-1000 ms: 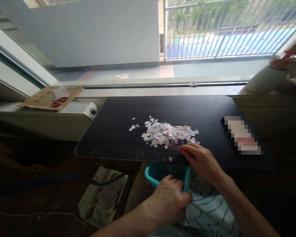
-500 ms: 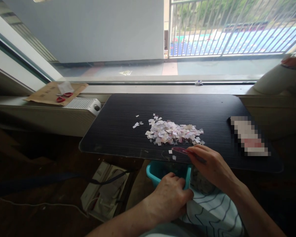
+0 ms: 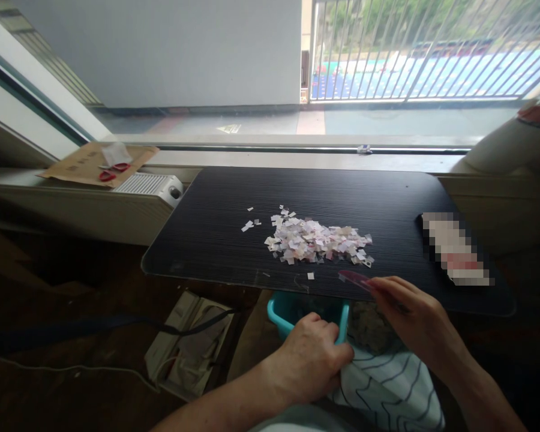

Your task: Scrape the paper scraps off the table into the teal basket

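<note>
Nearest: left hand (image 3: 317, 357) at the tub (image 3: 275, 315), turquoise, held just below the counter's near edge. Left grip closed over the near rim, fingers bent inside, thumb outside. Tub interior in shadow; contents cannot be made out. Right of it, a pale cloth (image 3: 382, 387) with dark wavy lines.

Right hand (image 3: 407, 303) above the near edge of the counter (image 3: 207, 240). Right grip pinched shut, thumb against fingers, on one end of a thin pink strip (image 3: 354, 278), see-through; its free tip points left. A pale patch shows at that tip; cannot tell whether it is a scrap.

Floor, left: open box (image 3: 162, 354), pale, with crumpled light material inside; a white cord (image 3: 94, 367) runs up to it.

On the counter: single square scrap (image 3: 311, 276) between near edge and pile. Pile of paper scraps (image 3: 315, 240), mostly white with pinkish bits, mid-counter; a few strays off its left side. Right side: flat dark-edged object (image 3: 456, 249), face pixelated, any writing on it hidden.

Sill, left: brown envelope (image 3: 56, 171) with a short line of dark print, too small to read; red-handled scissors (image 3: 107, 176) and a clear bag (image 3: 116, 154) on it. Beyond the glass: triangular sign (image 3: 229, 129), wording illegible; railing (image 3: 414, 72) farther off.
</note>
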A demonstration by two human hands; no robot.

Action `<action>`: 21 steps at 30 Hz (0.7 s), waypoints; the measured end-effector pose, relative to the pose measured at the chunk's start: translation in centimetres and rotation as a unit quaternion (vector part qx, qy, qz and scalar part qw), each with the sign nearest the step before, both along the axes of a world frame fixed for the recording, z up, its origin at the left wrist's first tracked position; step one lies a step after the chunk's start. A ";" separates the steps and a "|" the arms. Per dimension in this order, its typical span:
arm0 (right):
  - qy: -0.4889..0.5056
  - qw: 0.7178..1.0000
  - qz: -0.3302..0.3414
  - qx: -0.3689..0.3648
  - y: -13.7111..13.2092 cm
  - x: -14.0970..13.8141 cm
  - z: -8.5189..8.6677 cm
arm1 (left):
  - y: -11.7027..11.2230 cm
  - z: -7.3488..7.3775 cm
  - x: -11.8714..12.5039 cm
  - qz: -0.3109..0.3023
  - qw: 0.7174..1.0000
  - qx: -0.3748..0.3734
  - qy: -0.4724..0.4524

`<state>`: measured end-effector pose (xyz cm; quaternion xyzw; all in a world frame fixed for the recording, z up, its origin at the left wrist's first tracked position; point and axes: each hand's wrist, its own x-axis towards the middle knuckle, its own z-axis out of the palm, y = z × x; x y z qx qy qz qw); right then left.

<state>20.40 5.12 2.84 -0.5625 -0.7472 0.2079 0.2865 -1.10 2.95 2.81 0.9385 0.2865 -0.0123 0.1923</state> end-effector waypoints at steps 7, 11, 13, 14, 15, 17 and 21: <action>0.014 0.998 0.053 -0.031 -1.3 -0.8 -1.2 | 0.0 0.2 0.4 -0.008 1.000 0.004 -0.003; 0.025 0.996 0.082 -0.040 -0.9 -2.2 -0.3 | -0.1 0.1 0.3 -0.006 1.000 0.005 -0.005; 0.019 0.998 0.065 -0.018 0.1 -2.9 0.1 | -0.2 0.0 0.2 -0.009 1.000 -0.003 -0.003; 0.012 0.998 0.063 -0.011 0.7 -3.3 0.2 | -0.2 0.0 0.1 -0.009 1.000 -0.007 -0.001; 0.005 0.998 0.065 -0.008 1.2 -3.6 0.3 | -0.3 0.0 0.1 -0.007 1.000 -0.011 0.001; -0.013 0.997 0.073 -0.013 1.9 -4.2 0.5 | -0.4 0.0 -0.1 -0.002 1.000 -0.012 0.004; -0.051 0.997 0.062 -0.021 2.2 -3.6 0.6 | -0.5 -0.1 -0.5 0.009 1.000 -0.007 -0.001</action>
